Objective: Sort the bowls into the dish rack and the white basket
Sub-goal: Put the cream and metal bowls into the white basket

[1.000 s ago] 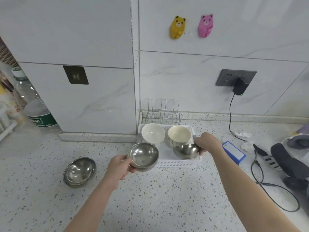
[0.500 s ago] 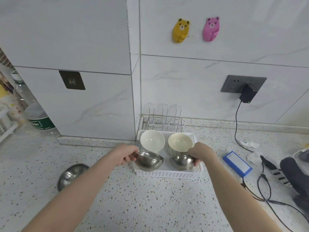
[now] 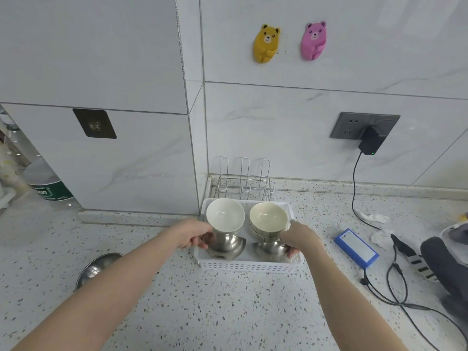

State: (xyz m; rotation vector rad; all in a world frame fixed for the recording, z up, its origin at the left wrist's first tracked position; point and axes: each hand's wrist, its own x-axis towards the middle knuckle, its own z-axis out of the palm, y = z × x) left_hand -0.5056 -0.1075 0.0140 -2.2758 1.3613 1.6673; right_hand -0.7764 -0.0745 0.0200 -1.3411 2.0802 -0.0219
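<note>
A white slotted basket [image 3: 249, 266] stands on the counter near the wall, with a bare wire dish rack [image 3: 244, 182] right behind it. In its back half stand a white bowl [image 3: 225, 216] and a stack of cream bowls [image 3: 268, 219]. My left hand [image 3: 191, 234] grips a steel bowl [image 3: 227, 246], tilted on its side, in the basket's front left. My right hand [image 3: 298, 238] holds a second steel bowl [image 3: 269, 248] in the front right. A third steel bowl [image 3: 97, 267] lies on the counter to the left, partly behind my left forearm.
A blue box [image 3: 355, 248] lies right of the basket. Black cables [image 3: 395, 285], a plugged charger [image 3: 370, 143] and dark gear fill the right side. A large water bottle [image 3: 48, 183] stands at far left beside a tiled wall column.
Both hands have carried their steel bowls forward and down into the basket's front half. The left bowl has tipped onto its side. The view has moved closer to the wall.
</note>
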